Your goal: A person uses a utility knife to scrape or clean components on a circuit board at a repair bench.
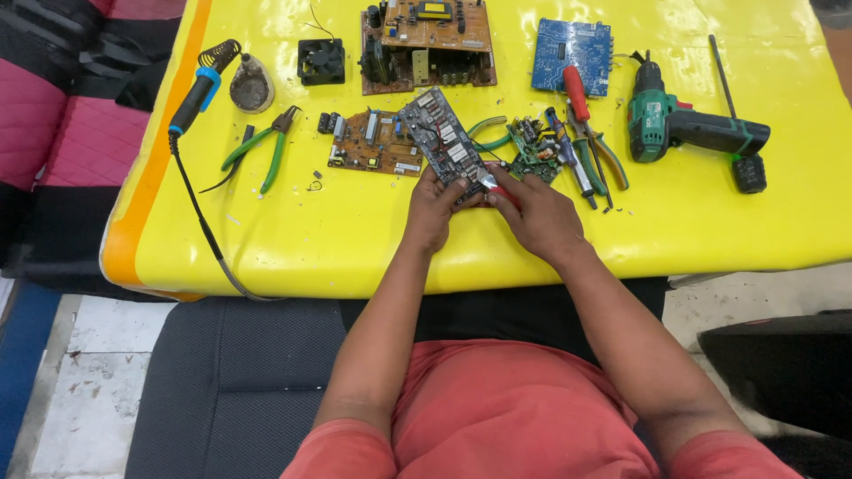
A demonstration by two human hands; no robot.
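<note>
My left hand (432,209) grips the near end of a dark grey circuit board (441,135) that tilts up off the yellow table (293,231). My right hand (535,215) holds a small red-handled cutter (493,186) with its metal tip against the board's near edge. Both hands sit close together near the table's front edge.
Around lie a brown circuit board (373,142), a larger brown board (428,44), a blue board (572,55), a small green board (532,149), a black fan (320,61), green pliers (266,149), a soldering iron (202,87) with its cord, screwdrivers (577,93) and a green drill (683,124).
</note>
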